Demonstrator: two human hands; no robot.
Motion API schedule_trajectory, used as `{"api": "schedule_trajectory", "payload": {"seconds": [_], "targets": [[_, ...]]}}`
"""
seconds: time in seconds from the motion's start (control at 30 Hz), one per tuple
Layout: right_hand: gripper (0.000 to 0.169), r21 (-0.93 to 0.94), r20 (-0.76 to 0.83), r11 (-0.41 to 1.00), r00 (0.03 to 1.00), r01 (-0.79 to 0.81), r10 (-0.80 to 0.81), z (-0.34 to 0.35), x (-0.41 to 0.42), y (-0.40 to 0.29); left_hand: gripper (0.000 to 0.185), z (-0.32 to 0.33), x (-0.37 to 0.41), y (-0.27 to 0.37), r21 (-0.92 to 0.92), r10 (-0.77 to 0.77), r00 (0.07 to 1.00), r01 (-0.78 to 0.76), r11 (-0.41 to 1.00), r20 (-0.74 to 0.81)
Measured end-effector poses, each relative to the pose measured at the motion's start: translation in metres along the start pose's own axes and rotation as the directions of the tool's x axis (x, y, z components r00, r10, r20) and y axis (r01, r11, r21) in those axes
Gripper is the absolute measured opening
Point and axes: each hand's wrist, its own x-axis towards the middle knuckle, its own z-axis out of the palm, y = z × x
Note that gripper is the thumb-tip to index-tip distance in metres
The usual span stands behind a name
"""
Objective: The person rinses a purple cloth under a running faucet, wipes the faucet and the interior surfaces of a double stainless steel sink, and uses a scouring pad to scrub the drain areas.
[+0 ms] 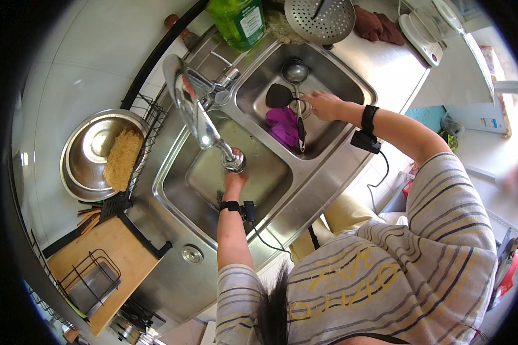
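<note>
My left hand (236, 179) is at the chrome spray head (233, 160) of the tap, over the larger sink basin (263, 172), where cloudy water lies; its fingers are mostly hidden. Over the smaller basin (332, 69), my right hand (321, 105) reaches in with its fingertips at the thin handle of a black spatula (279, 95); the grip is unclear. A steel ladle (295, 71) with a black-ended handle lies beside it, next to a purple cloth or glove (282, 126).
Behind the basins stand a green liquid bottle (241, 23) and a perforated skimmer (320, 19). Steel bowls (75, 157) with a loofah-like scrubber (123, 159) sit left. A bamboo board (112, 241) and a sink strainer (192, 254) are at lower left.
</note>
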Motion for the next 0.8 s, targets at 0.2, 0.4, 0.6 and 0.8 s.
{"api": "schedule_trajectory", "payload": {"seconds": [0.2, 0.4, 0.6, 0.8], "targets": [[0.045, -0.468, 0.093, 0.883, 0.996, 0.038, 0.006, 0.009, -0.009, 0.012, 0.090, -0.010, -0.033, -0.015, 0.139, 0.260, 0.952, -0.239, 0.961, -0.160], [0.031, -0.727, 0.373, 0.680, 0.885, 0.094, 0.277, 0.009, 0.002, 0.027, 0.058, -0.041, -0.071, 0.028, 0.101, 0.275, 0.944, -0.260, 0.960, -0.183], [0.029, -0.644, -0.043, 0.764, 0.996, 0.030, -0.076, -0.052, -0.020, 0.026, 0.026, -0.070, -0.169, 0.101, -0.033, 0.380, 0.811, -0.438, 0.898, -0.446], [0.021, -0.765, 0.162, 0.543, 0.920, 0.346, -0.357, -0.185, -0.086, 0.008, 0.051, -0.101, -0.194, 0.277, -0.026, 0.488, 0.505, -0.714, 0.700, -0.712]]}}
